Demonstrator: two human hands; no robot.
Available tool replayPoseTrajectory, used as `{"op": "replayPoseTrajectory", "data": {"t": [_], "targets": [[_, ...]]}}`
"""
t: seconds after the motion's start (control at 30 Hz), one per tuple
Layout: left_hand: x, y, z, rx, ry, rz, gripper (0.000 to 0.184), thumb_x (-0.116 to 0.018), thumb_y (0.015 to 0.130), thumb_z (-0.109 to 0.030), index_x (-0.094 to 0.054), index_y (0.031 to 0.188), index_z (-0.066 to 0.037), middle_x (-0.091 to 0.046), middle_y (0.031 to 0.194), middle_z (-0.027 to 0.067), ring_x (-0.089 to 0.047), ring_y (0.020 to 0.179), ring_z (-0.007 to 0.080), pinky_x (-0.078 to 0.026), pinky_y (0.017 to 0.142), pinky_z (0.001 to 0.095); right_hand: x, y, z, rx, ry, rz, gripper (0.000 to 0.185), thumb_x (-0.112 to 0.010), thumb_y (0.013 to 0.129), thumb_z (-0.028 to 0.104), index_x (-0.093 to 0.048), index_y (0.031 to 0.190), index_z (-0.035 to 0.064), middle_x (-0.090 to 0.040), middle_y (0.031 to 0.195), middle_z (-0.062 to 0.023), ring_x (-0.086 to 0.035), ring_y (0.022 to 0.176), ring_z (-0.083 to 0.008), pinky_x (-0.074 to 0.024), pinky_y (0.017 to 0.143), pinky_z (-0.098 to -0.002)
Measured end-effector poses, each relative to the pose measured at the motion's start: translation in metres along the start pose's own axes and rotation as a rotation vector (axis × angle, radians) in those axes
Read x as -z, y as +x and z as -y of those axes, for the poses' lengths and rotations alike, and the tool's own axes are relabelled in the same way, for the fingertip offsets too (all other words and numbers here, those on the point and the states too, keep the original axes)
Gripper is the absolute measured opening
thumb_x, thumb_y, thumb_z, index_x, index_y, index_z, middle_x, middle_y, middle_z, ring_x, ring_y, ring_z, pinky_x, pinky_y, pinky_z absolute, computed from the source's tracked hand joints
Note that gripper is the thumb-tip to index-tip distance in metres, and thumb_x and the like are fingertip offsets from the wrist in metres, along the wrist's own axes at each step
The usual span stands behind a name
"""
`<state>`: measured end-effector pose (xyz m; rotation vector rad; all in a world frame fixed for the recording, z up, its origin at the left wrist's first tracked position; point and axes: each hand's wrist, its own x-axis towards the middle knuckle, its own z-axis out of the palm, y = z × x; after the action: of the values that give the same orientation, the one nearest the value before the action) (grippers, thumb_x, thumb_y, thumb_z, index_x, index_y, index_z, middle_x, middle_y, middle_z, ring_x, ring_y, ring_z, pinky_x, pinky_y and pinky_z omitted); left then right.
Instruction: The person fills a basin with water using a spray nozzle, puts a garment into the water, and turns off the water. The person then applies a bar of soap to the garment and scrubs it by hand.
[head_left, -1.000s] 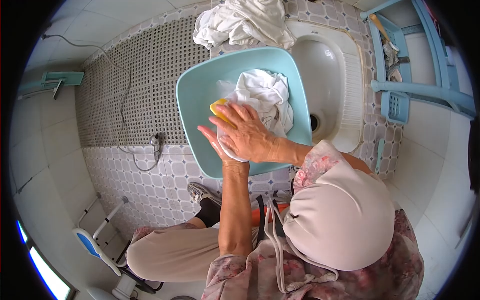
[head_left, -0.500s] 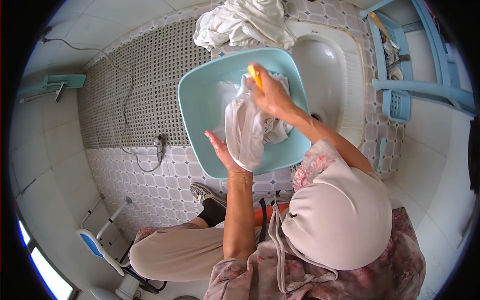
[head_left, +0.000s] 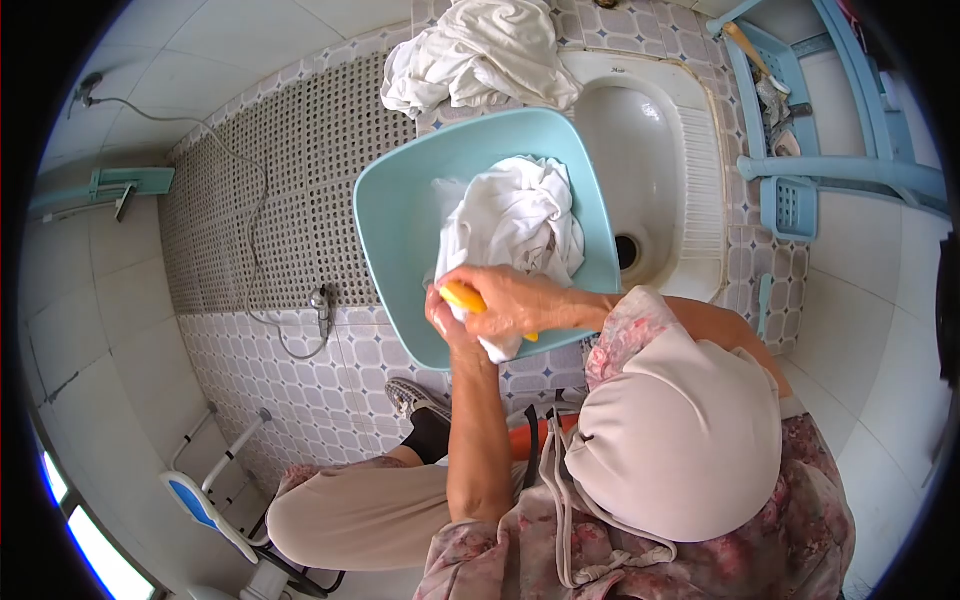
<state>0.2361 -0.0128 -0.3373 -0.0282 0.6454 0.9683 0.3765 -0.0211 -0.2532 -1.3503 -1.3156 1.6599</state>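
A light blue basin [head_left: 400, 200] stands on the tiled floor with a wet white cloth [head_left: 510, 220] bunched inside. My right hand [head_left: 515, 303] is closed around a yellow block [head_left: 463, 296], over the basin's near side. Close against it, my left hand [head_left: 447, 322] grips the near part of the cloth, its fingers partly hidden by my right hand. A tail of the cloth hangs below both hands at the basin's near rim.
Another heap of white cloth [head_left: 485, 55] lies behind the basin. To the right is a squat toilet [head_left: 640, 170], then a blue rack [head_left: 850, 170]. A shower hose [head_left: 262, 200] and shower head [head_left: 320, 298] lie left. My shoe [head_left: 410, 396] is nearer.
My right hand has come down with the yellow block from the far part of the cloth to my left hand. My left hand has closed on the cloth, whose near end is now gathered.
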Motion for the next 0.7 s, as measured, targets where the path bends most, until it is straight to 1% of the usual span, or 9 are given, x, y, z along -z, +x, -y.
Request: {"op": "replayPoseTrajectory", "data": {"t": [0.1, 0.13, 0.23, 0.27, 0.37, 0.47, 0.57, 0.63, 0.7], "targets": [[0.001, 0.018, -0.005, 0.002, 0.044, 0.043, 0.06, -0.04, 0.099, -0.052, -0.042, 0.136, -0.005, -0.049, 0.134, 0.0138, -0.052, 0.119, 0.0273, -0.042, 0.103, 0.0385, -0.017, -0.007, -0.003, 0.104, 0.024, 0.105, 0.05, -0.063, 0.079, 0.018, -0.052, 0.125, 0.0013, -0.066, 0.102, -0.0218, -0.066, 0.096, -0.0344, -0.0506, 0.085, -0.0395], [0.001, 0.024, -0.006, 0.001, 0.057, 0.055, 0.06, -0.04, 0.099, -0.051, -0.041, 0.137, -0.005, -0.049, 0.135, 0.0137, -0.052, 0.119, 0.0271, -0.041, 0.103, 0.0385, -0.024, -0.006, -0.005, 0.157, 0.02, 0.112, 0.051, -0.063, 0.078, 0.017, -0.052, 0.125, 0.002, -0.066, 0.101, -0.0204, -0.065, 0.094, -0.0342, -0.0506, 0.084, -0.0398], [-0.001, 0.023, -0.01, 0.008, 0.062, 0.075, 0.059, -0.04, 0.1, -0.05, -0.039, 0.138, -0.006, -0.047, 0.136, 0.0134, -0.051, 0.12, 0.0266, -0.041, 0.104, 0.0385, -0.029, -0.004, -0.002, 0.196, 0.0, 0.233, 0.055, -0.062, 0.079, 0.011, -0.047, 0.132, 0.0041, -0.065, 0.106, -0.0173, -0.065, 0.096, -0.0338, -0.0509, 0.085, -0.0394], [-0.002, 0.02, -0.012, 0.013, 0.056, 0.073, 0.058, -0.039, 0.1, -0.05, -0.039, 0.138, -0.006, -0.046, 0.137, 0.0133, -0.051, 0.121, 0.0265, -0.041, 0.104, 0.0385, -0.03, -0.004, -0.003, 0.277, -0.061, 0.189, 0.057, -0.067, 0.079, 0.01, -0.046, 0.132, 0.0057, -0.064, 0.1, -0.0162, -0.065, 0.09, -0.0338, -0.0511, 0.083, -0.0406], [0.0, -0.002, -0.016, 0.057, 0.038, 0.08, 0.057, -0.039, 0.1, -0.049, -0.037, 0.14, -0.007, -0.045, 0.138, 0.013, -0.05, 0.122, 0.026, -0.04, 0.105, 0.0385, -0.038, -0.004, 0.003, 0.485, -0.472, 0.072, 0.056, -0.068, 0.081, 0.014, -0.047, 0.132, 0.0091, -0.061, 0.104, -0.0131, -0.063, 0.093, -0.0298, -0.0519, 0.081, -0.0407], [0.006, -0.002, -0.011, 0.068, 0.036, 0.079, 0.057, -0.038, 0.101, -0.048, -0.035, 0.141, -0.008, -0.043, 0.14, 0.0127, -0.049, 0.123, 0.0255, -0.04, 0.106, 0.0385, -0.032, 0.0, 0.013, 0.868, -0.704, -0.211, 0.045, -0.066, 0.083, 0.019, -0.054, 0.126, 0.0102, -0.056, 0.11, -0.0105, -0.057, 0.099, -0.0274, -0.0515, 0.082, -0.0409], [0.011, 0.018, -0.001, 0.054, 0.083, 0.085, 0.056, -0.038, 0.102, -0.047, -0.033, 0.142, -0.009, -0.042, 0.141, 0.0124, -0.049, 0.124, 0.0251, -0.039, 0.106, 0.0386, -0.011, 0.029, -0.016, 0.915, -0.839, -0.221, 0.028, -0.061, 0.087, 0.026, -0.059, 0.111, 0.012, -0.056, 0.11, -0.0088, -0.054, 0.103, -0.0255, -0.0516, 0.083, -0.0379], [0.014, 0.026, 0.003, 0.039, 0.143, 0.111, 0.055, -0.037, 0.102, -0.046, -0.032, 0.143, -0.009, -0.041, 0.143, 0.0122, -0.048, 0.125, 0.0248, -0.039, 0.107, 0.0386, 0.015, 0.055, -0.027, 0.784, -1.058, -0.338, 0.024, -0.059, 0.088, 0.028, -0.062, 0.105, 0.0116, -0.056, 0.109, -0.0091, -0.053, 0.105, -0.0258, -0.0497, 0.086, -0.0383], [0.008, 0.028, 0.009, 0.038, 0.184, 0.13, 0.055, -0.037, 0.102, -0.045, -0.031, 0.144, -0.01, -0.04, 0.144, 0.012, -0.048, 0.125, 0.0244, -0.038, 0.107, 0.0386, 0.044, 0.082, -0.041, 0.46, -1.135, -0.351, 0.028, -0.058, 0.089, 0.024, -0.064, 0.116, 0.0174, -0.054, 0.115, -0.0097, -0.051, 0.103, -0.0271, -0.0468, 0.092, -0.0391]]}}
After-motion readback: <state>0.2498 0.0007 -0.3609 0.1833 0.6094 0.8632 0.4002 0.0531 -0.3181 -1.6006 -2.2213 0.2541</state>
